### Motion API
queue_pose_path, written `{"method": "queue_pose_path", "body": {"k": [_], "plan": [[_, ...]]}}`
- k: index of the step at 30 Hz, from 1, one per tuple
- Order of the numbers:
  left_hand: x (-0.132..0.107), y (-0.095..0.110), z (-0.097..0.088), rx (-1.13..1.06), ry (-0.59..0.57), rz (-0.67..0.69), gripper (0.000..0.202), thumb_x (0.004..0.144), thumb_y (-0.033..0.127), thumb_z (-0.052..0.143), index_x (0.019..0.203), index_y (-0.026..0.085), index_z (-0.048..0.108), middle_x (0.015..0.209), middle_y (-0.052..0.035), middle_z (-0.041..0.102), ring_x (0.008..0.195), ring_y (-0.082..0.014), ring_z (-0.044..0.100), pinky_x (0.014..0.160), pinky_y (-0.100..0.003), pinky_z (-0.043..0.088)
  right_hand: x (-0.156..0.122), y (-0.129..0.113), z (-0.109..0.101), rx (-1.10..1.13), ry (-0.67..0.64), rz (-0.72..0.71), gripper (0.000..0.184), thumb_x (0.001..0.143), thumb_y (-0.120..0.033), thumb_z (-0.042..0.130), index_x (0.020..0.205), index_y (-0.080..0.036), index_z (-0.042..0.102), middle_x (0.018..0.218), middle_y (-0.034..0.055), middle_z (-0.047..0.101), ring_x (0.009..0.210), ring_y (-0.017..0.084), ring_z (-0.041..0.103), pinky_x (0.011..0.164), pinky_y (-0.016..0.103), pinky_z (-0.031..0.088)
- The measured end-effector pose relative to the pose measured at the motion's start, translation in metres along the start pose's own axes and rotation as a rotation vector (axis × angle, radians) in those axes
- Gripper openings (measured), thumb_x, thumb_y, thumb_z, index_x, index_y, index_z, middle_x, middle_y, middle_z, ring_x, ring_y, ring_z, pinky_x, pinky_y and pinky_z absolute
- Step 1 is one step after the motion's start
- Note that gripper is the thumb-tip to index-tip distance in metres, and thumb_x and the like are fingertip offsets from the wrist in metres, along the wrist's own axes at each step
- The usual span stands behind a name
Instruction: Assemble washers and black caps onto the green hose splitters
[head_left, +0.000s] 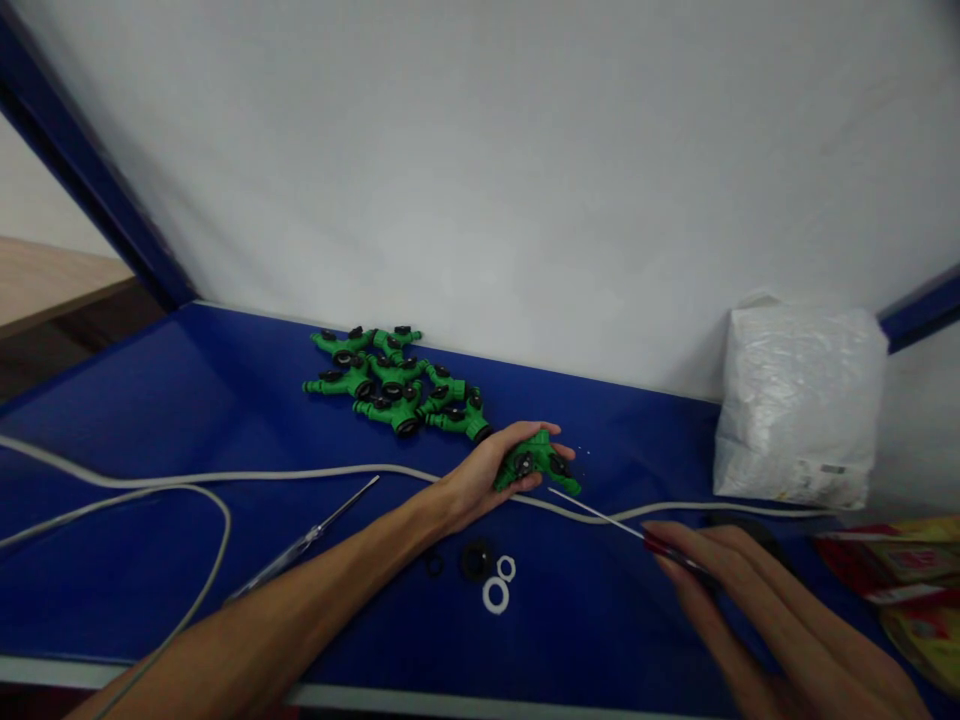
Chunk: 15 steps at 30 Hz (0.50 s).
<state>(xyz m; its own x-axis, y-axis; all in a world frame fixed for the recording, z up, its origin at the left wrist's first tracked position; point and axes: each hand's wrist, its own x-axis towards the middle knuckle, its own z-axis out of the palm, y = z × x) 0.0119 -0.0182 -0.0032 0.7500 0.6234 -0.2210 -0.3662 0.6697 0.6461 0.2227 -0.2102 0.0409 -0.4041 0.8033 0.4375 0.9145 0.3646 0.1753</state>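
Note:
In my left hand [487, 470] lies a green Y-shaped hose splitter [541, 455] with black valve levers, fingers wrapped round it just above the blue tabletop. My right hand [742, 580] grips a screwdriver [600, 515] by its dark red handle. Its thin metal shaft points left, and the tip is near the splitter, seemingly apart from it. Below my left wrist lie two white rings [495, 595], a black ring [475, 560] and a smaller dark ring [434, 565]. Several more green splitters [394, 375] are grouped behind my left forearm.
A second screwdriver [315, 533] with a clear handle lies left of my forearm. A pale cable [300, 474] runs across the blue table [600, 630]. At the right stand a white plastic-wrapped package [802, 400] and red and yellow packets [900, 570]. A white wall [465, 180] closes the back.

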Motion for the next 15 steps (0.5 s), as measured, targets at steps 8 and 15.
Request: {"method": "queue_pose_path", "body": {"k": [8, 15], "plan": [[0.000, -0.001, 0.001, 0.027, -0.016, -0.024, 0.030, 0.092, 0.036, 0.064, 0.112, 0.014, 0.070, 0.107, -0.0119, 0.075, 0.090, -0.0149, 0.062, 0.064, -0.020, 0.035, 0.070, -0.020, -0.023, -0.278, 0.030, -0.287, 0.045, 0.098, 0.005, 0.027, 0.121, -0.009, 0.063, 0.116, 0.0155, 0.073, 0.107, 0.025, 0.066, 0.095, 0.035, 0.051], [-0.002, 0.001, 0.003, 0.039, -0.034, -0.030, 0.030, 0.093, 0.036, 0.063, 0.113, 0.014, 0.069, 0.108, -0.0126, 0.074, 0.098, -0.0169, 0.062, 0.070, -0.022, 0.036, 0.065, -0.019, -0.019, -0.352, 0.000, -0.350, 0.054, 0.081, 0.016, 0.029, 0.121, -0.005, 0.059, 0.123, 0.0191, 0.067, 0.109, 0.030, 0.063, 0.094, 0.042, 0.049]]}}
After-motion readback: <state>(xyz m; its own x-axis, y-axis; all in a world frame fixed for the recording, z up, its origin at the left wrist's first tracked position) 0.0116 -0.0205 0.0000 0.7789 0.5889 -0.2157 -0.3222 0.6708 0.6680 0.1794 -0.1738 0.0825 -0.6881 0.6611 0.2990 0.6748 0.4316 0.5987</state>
